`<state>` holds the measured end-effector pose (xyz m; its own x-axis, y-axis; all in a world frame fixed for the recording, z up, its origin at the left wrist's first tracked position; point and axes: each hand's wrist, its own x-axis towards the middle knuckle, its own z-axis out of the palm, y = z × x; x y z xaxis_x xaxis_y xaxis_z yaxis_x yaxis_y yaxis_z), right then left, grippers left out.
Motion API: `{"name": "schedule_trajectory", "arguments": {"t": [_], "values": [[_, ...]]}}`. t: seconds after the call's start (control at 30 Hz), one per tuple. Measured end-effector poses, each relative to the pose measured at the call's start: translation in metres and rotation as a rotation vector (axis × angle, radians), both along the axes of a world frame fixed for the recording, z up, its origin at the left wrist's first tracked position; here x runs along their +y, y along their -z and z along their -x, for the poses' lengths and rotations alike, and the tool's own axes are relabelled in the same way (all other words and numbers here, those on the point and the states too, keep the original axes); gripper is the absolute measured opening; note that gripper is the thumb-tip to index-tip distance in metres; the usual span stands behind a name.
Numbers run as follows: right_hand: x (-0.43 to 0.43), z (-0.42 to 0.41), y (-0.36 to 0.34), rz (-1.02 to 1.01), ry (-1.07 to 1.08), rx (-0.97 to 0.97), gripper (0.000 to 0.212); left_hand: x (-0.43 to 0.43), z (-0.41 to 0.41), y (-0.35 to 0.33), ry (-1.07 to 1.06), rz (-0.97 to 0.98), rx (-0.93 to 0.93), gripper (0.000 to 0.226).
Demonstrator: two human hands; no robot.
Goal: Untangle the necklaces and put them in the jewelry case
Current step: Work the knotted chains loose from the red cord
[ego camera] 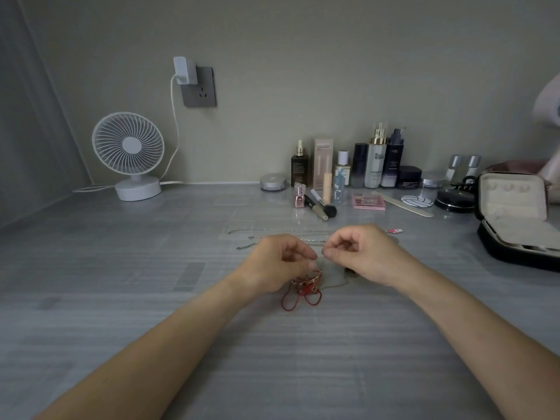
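Patience is what this step asks, since we judge the untangling only part done. Our left hand (280,262) has its fingers curled down onto the red cord necklace (301,291), gripping the knot at its top. Our right hand (363,253) holds thumb and forefinger tip pressed together at 3 o'clock from the left fingertips. Whether a strand sits in that pinch we cannot tell, since it would be too fine to make out. The knot lies on the tabletop (151,298) at 6 o'clock from the gap between the hands. A fine chain (335,283) loops out of it toward 3 o'clock, under the right palm.

To do this well, we should anchor the knot with the left hand and tease one strand loose with the right, drawing out slack and never tugging (a pull would likely cinch the knot tighter). The red cord looks soft and matte and falls in limp loops, with small glinting metal pieces bunched at its top. The fine chain is very thin and pale, and we judge it quick to kink.

At 12 o'clock from the hands, three silver chains (272,230) lie straightened side by side, not yet stowed. The jewelry case (497,247) stands open at 2 o'clock, well apart from them. It is a dark, rounded shell with a pale, soft-looking lining.
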<state>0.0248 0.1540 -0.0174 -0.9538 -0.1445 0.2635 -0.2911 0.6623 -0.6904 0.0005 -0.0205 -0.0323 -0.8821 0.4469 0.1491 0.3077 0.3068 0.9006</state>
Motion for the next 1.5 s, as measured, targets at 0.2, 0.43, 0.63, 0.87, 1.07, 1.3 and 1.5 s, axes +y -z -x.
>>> {"name": "schedule_trajectory", "arguments": {"t": [0.2,0.43,0.63,0.87,1.07,1.3,1.5], "values": [[-0.001,0.003,0.004,-0.04,0.026,0.035,0.02,0.007,-0.001,0.008,-0.035,0.107,0.108,0.015],[0.001,0.001,0.0,-0.102,0.054,0.056,0.008,0.002,0.003,0.006,-0.167,0.112,0.182,0.016],[0.0,-0.002,-0.001,-0.2,0.113,0.077,0.005,0.002,0.005,0.007,-0.216,0.174,0.29,0.016],[-0.003,-0.007,-0.003,-0.329,0.124,0.105,0.01,0.003,0.002,0.007,-0.229,0.217,0.319,0.012],[-0.008,-0.009,-0.005,-0.204,0.087,0.114,0.01,0.011,-0.008,0.004,-0.144,0.193,0.279,0.005],[-0.005,-0.005,-0.003,-0.177,0.125,0.133,0.009,0.008,-0.003,0.006,-0.192,0.171,0.27,0.012],[-0.003,-0.002,0.0,-0.101,0.079,0.086,0.003,0.007,0.002,0.006,-0.21,0.126,0.274,0.012]]}}
